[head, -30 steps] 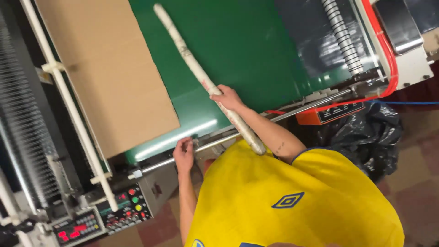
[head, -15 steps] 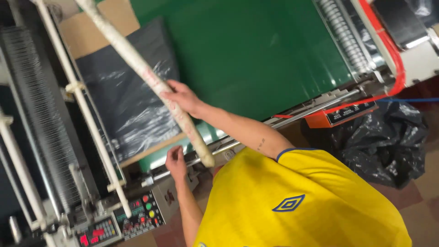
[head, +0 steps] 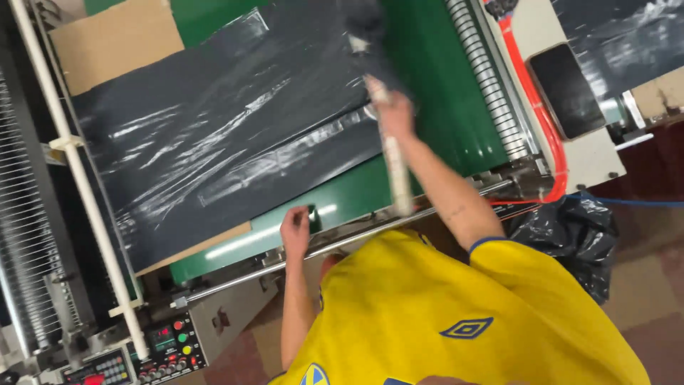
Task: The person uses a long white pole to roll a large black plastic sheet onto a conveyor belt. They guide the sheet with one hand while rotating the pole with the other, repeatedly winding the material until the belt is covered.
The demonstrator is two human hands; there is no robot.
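Observation:
My right hand (head: 393,114) is shut on a long pale stick (head: 397,178). The stick runs from the green conveyor belt (head: 427,85) back toward my yellow shirt (head: 442,314) and is blurred by motion. A large black plastic sheet (head: 214,135) lies spread over the belt, covering most of a brown cardboard sheet (head: 114,39). The stick's far end lies at the black sheet's right edge. My left hand (head: 296,232) rests on the near edge of the belt beside a metal rod (head: 370,235) and holds nothing.
A control panel (head: 174,342) with coloured buttons sits at the lower left. A white rail (head: 78,178) runs along the machine's left side. On the right are a ribbed roller (head: 484,78), a red hose (head: 534,121), a dark flat device (head: 566,89) and a black bag (head: 570,235) on the floor.
My right hand has swung the stick from the left side to the right of the belt. The black sheet now lies spread over the cardboard. My left hand has stayed at the belt's edge.

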